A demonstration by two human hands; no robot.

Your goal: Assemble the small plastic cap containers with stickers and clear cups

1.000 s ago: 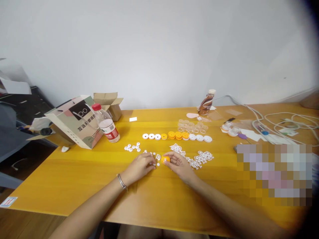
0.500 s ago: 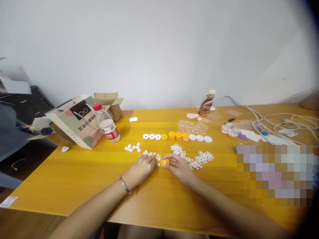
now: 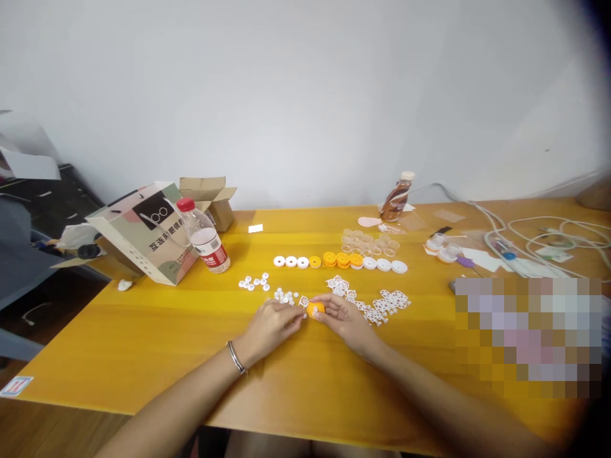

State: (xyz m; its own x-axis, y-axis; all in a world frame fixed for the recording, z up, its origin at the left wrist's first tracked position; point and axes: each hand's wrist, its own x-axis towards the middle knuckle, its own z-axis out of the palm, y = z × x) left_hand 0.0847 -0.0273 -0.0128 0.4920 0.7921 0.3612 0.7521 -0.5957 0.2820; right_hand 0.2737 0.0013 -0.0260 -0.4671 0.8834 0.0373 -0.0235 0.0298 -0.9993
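Note:
My right hand (image 3: 340, 318) is closed around an orange disc (image 3: 316, 310), held tilted a little above the table, with a small pale part at its centre. To its left, my left hand (image 3: 278, 323) has its fingertips pinched at a small white round piece (image 3: 304, 315), close beside the disc. A white openwork piece (image 3: 304, 301) lies just beyond the two hands. Behind my left hand is a cluster of small white round pieces (image 3: 285, 298). Several flat white openwork pieces (image 3: 377, 312) spread out to the right of my right hand.
A row of white rings (image 3: 291, 261) and orange discs (image 3: 342, 259) runs across the table, with clear cups (image 3: 367, 242) behind it. More white pieces (image 3: 252, 283) lie left. A water bottle (image 3: 205, 238), paper bag (image 3: 153, 238), cardboard box (image 3: 219, 203), brown bottle (image 3: 397, 198) and cables (image 3: 496, 222) stand around.
My left hand has moved slightly right, from the white round cluster to the small white piece beside the orange disc. The right hand keeps its hold on the disc, nearly still.

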